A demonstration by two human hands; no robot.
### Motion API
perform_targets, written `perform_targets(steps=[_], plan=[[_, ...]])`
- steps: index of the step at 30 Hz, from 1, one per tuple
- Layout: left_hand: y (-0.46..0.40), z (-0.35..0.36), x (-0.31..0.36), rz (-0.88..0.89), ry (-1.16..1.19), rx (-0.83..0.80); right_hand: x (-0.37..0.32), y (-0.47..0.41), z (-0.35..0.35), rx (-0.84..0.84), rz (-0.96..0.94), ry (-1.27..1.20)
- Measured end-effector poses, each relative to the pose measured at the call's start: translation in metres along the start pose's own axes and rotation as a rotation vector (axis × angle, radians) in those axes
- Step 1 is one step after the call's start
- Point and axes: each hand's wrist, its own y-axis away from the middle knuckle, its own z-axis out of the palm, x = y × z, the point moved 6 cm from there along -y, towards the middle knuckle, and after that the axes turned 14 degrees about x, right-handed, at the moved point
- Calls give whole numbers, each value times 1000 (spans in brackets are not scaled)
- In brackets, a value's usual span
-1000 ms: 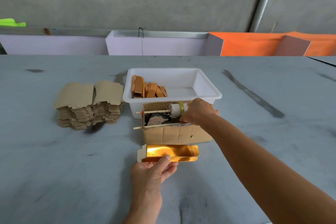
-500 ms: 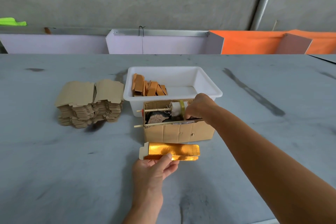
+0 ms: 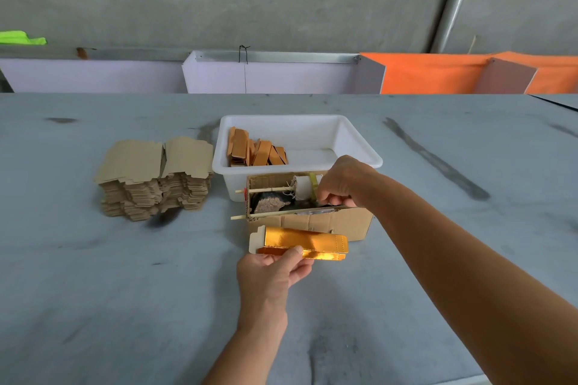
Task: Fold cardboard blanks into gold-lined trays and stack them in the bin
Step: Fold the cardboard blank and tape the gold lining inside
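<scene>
Your left hand (image 3: 275, 272) pinches the gold-lined tray (image 3: 305, 243) just in front of the cardboard box (image 3: 325, 222) on the counter (image 3: 125, 291). Your right hand (image 3: 344, 181) reaches into that box, fingers curled at the white roll (image 3: 301, 187). Behind the box sits the white bin (image 3: 359, 147); the blank stack (image 3: 153, 178) lies left of it.

No readable text, labels or numbers — none on cardboard, bin, wall.

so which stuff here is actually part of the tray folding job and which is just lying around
Job:
- gold-lined blank, held by the left hand
- stack of flat blanks
- white bin with folded trays
- cardboard box, right hand reaching in

Lying about:
- orange sheet
- green item
</scene>
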Motion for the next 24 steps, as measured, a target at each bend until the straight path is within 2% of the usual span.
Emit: perform_targets(steps=[17, 24], plan=[[-16, 16, -1, 20, 15, 22, 9, 2, -4, 119, -7, -141], [-19, 16, -6, 24, 5, 65, 22, 6, -1, 169, 52, -296]])
